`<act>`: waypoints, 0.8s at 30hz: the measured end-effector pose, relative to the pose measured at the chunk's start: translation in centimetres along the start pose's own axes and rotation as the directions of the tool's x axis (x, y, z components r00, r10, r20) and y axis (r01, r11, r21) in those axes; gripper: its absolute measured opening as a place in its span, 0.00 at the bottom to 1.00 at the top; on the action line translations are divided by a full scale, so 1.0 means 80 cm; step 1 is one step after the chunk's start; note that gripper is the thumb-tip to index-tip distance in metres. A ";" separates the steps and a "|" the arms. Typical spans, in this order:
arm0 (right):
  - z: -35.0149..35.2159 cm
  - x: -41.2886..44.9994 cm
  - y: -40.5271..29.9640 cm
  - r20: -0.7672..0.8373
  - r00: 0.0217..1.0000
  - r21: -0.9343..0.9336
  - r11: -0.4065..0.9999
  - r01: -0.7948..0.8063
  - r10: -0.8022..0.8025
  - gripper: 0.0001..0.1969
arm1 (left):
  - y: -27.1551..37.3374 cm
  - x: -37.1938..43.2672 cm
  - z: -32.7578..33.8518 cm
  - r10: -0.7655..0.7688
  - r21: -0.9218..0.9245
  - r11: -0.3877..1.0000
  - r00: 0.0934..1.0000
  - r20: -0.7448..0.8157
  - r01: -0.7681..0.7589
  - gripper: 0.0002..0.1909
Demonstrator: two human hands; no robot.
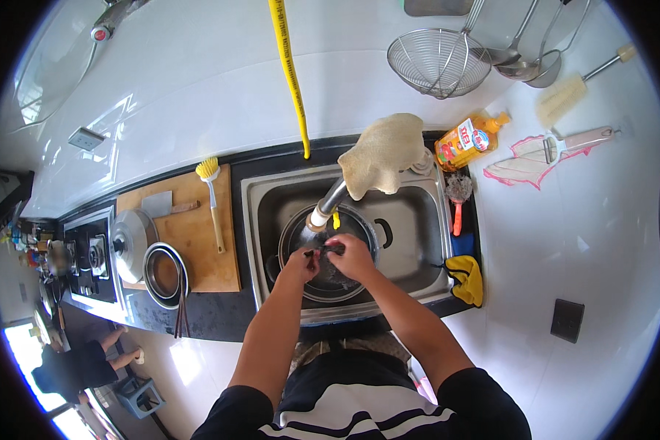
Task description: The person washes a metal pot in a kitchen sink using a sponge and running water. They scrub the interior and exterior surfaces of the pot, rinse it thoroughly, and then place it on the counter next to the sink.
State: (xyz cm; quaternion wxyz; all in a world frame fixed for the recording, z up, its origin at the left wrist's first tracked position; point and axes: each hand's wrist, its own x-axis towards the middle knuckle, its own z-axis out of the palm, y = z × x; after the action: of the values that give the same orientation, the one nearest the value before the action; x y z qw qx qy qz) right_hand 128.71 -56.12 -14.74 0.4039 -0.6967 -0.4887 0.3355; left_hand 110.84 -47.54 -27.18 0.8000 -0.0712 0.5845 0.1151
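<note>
Under the running faucet (330,204), my two hands meet over a round metal pot (375,264) standing in the stainless steel sink (418,220). A small dark, limp piece (335,249) is pinched in the fingers of my right hand (355,257). My left hand (303,265) has its fingers curled on dark material at the left end of it. What the material is cannot be made out. Water falls from the spout beside my left fingers, and the pot holds water. A beige cloth (385,151) drapes over the faucet's upper part.
Left of the sink, a wooden cutting board (198,275) carries a cleaver (158,203), a yellow dish brush (212,190), a pot lid (132,236) and nested metal bowls (162,272) with chopsticks. A soap bottle (465,143) and yellow cloth (466,280) sit right. Another person (77,368) stands far left.
</note>
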 end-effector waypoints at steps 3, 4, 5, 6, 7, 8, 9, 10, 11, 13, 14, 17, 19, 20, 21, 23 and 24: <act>-0.014 -0.030 0.035 -0.138 0.964 0.028 0.974 -0.224 0.226 0.11 | -0.006 -0.028 -0.009 -0.151 0.052 0.987 0.988 0.009 0.150 0.09; -0.018 -0.036 0.044 -0.167 0.952 -0.012 0.965 -0.263 0.257 0.10 | -0.006 -0.046 0.003 -0.202 0.117 0.973 0.979 0.010 0.199 0.09; -0.021 -0.044 0.053 -0.258 0.938 -0.016 0.970 -0.244 0.232 0.10 | -0.009 -0.064 0.014 -0.252 0.183 0.952 0.968 0.007 0.247 0.09; -0.024 -0.049 0.054 -0.345 0.917 -0.021 0.975 -0.223 0.202 0.09 | -0.017 -0.091 0.027 -0.241 0.235 0.945 0.970 0.021 0.229 0.08; -0.028 -0.055 0.055 -0.426 0.889 -0.028 0.979 -0.202 0.171 0.09 | -0.022 -0.108 0.036 -0.234 0.265 0.939 0.972 0.027 0.219 0.08; -0.029 -0.061 0.078 -0.514 0.845 -0.029 0.982 -0.188 0.147 0.11 | -0.025 -0.121 0.044 -0.229 0.296 0.932 0.973 0.033 0.209 0.09; -0.036 -0.069 0.091 -0.576 0.796 0.004 0.975 -0.223 0.184 0.11 | -0.028 -0.132 0.049 -0.221 0.321 0.926 0.974 0.039 0.197 0.09; -0.044 -0.075 0.101 -0.634 0.741 0.038 0.966 -0.256 0.221 0.11 | -0.034 -0.139 0.053 -0.204 0.338 0.924 0.978 0.044 0.178 0.09; -0.051 -0.083 0.110 -0.687 0.679 0.074 0.955 -0.287 0.258 0.10 | -0.040 -0.145 0.057 -0.188 0.355 0.921 0.981 0.049 0.159 0.09; -0.071 -0.099 0.117 -0.677 0.711 -0.167 0.902 -0.398 0.188 0.13 | -0.047 -0.147 0.064 -0.174 0.377 0.916 0.983 0.063 0.138 0.09; -0.076 -0.104 0.119 -0.666 0.730 -0.285 0.850 -0.442 0.157 0.14 | -0.049 -0.144 0.064 -0.177 0.379 0.915 0.982 0.066 0.140 0.09; -0.084 -0.099 0.054 -0.438 0.887 -0.524 0.843 -0.119 -0.148 0.20 | -0.058 -0.139 0.066 -0.122 0.404 0.911 0.990 0.064 0.086 0.09; -0.075 -0.095 0.006 -0.141 0.989 -0.056 0.997 0.046 -0.053 0.22 | -0.063 -0.130 0.071 -0.097 0.419 0.905 0.994 0.053 0.066 0.10; -0.069 -0.093 -0.021 -0.061 0.989 0.011 0.991 0.137 -0.136 0.23 | -0.061 -0.123 0.071 -0.089 0.415 0.907 0.995 0.041 0.064 0.10; -0.061 -0.090 -0.042 0.013 0.975 0.084 0.972 0.220 -0.222 0.23 | -0.060 -0.114 0.070 -0.083 0.413 0.909 0.996 0.028 0.064 0.11; -0.041 -0.079 -0.071 0.063 0.972 0.177 0.961 0.210 -0.224 0.18 | -0.061 -0.093 0.056 0.076 0.312 0.944 0.992 0.103 -0.105 0.14; -0.034 -0.074 -0.079 0.086 0.971 0.218 0.955 0.201 -0.224 0.16 | -0.062 -0.087 0.053 0.153 0.258 0.948 0.979 0.138 -0.184 0.16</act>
State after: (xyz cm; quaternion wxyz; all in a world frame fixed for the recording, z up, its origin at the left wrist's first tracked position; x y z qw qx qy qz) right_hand 126.72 -61.18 -7.44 0.4805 -0.5747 -0.5447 0.3772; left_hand 114.06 -51.98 -19.33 0.8221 0.0954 0.5511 0.1064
